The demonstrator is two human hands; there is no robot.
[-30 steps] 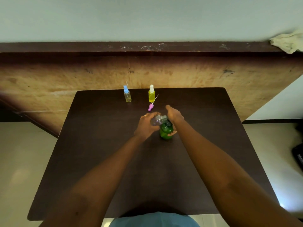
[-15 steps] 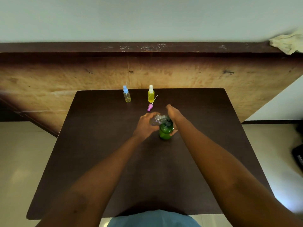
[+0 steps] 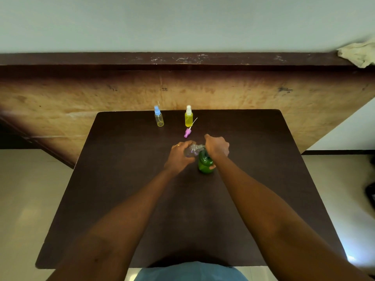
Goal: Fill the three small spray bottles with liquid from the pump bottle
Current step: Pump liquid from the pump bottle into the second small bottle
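On the dark table (image 3: 121,179), far side, a blue-capped spray bottle (image 3: 158,119) stands upright, yellowish inside. Mid-table, the left hand (image 3: 179,157) curls round a clear small bottle (image 3: 191,150). A pink spray cap (image 3: 187,133) lies loose beside an upright yellow, white-capped bottle (image 3: 188,118). The right hand (image 3: 217,148) clasps the green pump bottle (image 3: 205,164) at its head.

The left hand (image 3: 179,157) holds a clear bottle (image 3: 191,151) at the green pump bottle (image 3: 204,165), which the right hand (image 3: 217,147) grips from above. Behind stand a blue-capped bottle (image 3: 158,119) and a yellow bottle (image 3: 188,119).
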